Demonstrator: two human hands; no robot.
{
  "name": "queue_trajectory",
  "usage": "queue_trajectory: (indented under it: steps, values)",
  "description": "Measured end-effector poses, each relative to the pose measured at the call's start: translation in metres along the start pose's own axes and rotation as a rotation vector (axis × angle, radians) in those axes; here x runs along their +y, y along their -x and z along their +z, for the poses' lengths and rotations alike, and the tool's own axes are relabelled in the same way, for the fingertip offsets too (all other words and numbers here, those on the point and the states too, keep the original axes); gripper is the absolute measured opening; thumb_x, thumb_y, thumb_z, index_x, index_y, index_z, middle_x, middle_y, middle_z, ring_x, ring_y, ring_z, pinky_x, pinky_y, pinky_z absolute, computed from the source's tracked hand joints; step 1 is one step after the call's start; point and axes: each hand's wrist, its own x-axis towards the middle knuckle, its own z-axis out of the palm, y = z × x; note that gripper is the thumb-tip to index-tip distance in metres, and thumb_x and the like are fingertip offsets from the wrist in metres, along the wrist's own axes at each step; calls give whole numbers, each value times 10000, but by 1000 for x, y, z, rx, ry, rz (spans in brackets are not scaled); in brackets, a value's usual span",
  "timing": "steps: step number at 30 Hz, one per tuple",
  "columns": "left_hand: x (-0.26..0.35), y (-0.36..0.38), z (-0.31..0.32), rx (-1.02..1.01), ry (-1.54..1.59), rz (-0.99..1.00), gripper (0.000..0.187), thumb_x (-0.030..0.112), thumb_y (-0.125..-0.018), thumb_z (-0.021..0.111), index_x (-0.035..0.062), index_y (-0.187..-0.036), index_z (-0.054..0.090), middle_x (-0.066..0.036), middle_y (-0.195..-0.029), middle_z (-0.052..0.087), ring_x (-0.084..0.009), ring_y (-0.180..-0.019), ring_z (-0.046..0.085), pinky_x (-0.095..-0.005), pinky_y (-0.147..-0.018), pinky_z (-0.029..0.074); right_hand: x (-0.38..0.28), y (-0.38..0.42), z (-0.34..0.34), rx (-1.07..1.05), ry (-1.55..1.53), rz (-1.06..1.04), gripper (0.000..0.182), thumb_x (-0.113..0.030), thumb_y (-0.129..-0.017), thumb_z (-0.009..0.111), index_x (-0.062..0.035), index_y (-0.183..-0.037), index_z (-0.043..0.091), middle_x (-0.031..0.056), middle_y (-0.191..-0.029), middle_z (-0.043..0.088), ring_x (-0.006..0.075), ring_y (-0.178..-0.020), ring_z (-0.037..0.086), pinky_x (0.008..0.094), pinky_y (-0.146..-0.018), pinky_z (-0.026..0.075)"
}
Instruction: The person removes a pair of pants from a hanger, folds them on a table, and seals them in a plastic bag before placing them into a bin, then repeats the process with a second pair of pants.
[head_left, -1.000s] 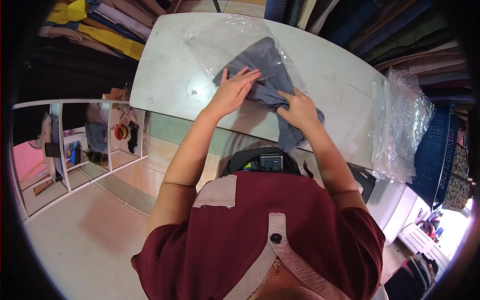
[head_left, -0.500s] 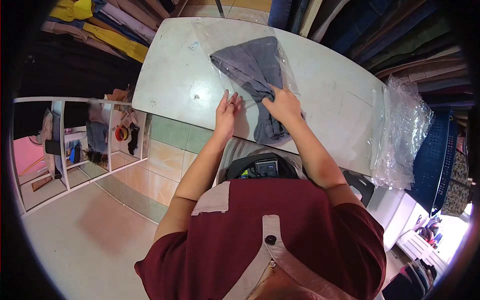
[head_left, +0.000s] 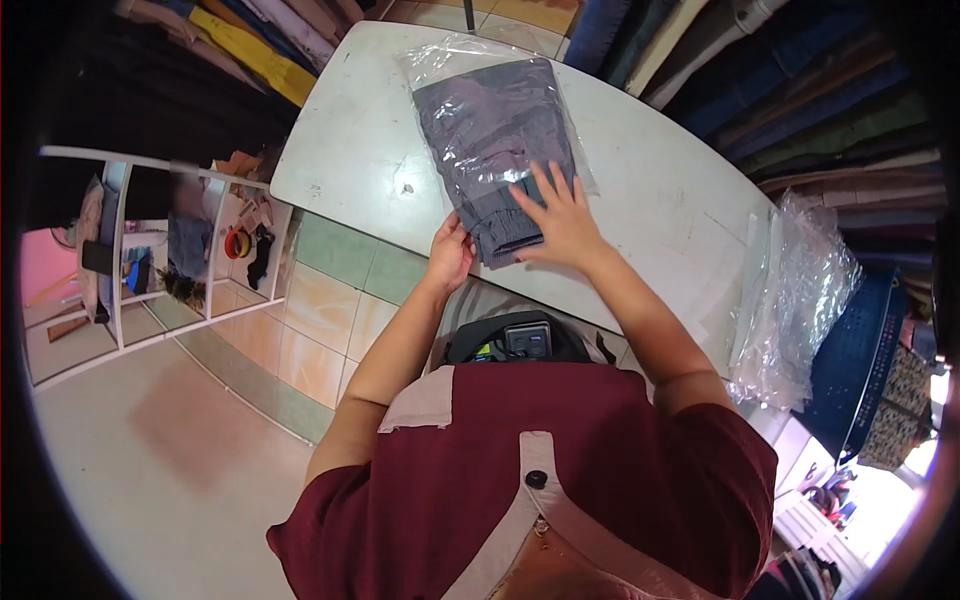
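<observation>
A folded grey garment with a gathered elastic edge [head_left: 500, 110] lies flat on the white table, mostly inside a clear plastic bag [head_left: 425, 68]. Its gathered end sticks out of the bag toward me. At the near left corner, my left hand [head_left: 453, 258] has its fingers closed at the bag's edge, beside the garment; exactly how much they grip is partly hidden. My right hand [head_left: 565, 222] is open, fingers spread, resting over the right side of the garment and bag near the elastic end.
The white table [head_left: 670, 200] has a stack of clear plastic bags [head_left: 795, 300] at its right end. Clothes hang in rows [head_left: 800, 110] beyond its far edge and at the upper left. A white-framed shelf [head_left: 120, 250] stands to the left, and a blue perforated basket [head_left: 850, 360] at the right.
The garment was bunched under my right hand; now it lies spread flat in the bag. My right hand has let go and opened, while my left has closed at the bag's edge.
</observation>
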Motion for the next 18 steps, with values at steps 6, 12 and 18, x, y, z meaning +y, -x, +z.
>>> queue_trajectory:
  steps: [6, 12, 18]
  values:
    - [8, 12, 14, 7, -2, -44, 443, 4, -939, 274, 90, -1372, 313, -76, -1262, 493, -195, -1056, 562, -342, -872, 493, 17, -35, 27, 6, 83, -95, 853, -262, -631, 771, -250, -1382, 366, 87, -1488, 204, 373, -1349, 200, 571, -1047, 228]
    - [12, 18, 20, 41, 37, -78, 458, 55, -978, 264, 102, -1428, 193, -116, -1364, 411, -257, -1185, 493, -392, -956, 454, 31, -73, 38, 141, 125, -73, 640, -295, -701, 712, -386, -1286, 471, 32, -1483, 223, 340, -1343, 225, 511, -1073, 239]
    - [15, 19, 19, -4, -15, -62, 485, 97, -984, 292, 91, -1444, 138, -134, -1394, 379, -257, -1177, 500, -359, -945, 456, 27, -81, 29, 178, 72, -112, 598, -210, -723, 693, -273, -1282, 489, 70, -1442, 296, 324, -1321, 272, 505, -1066, 252]
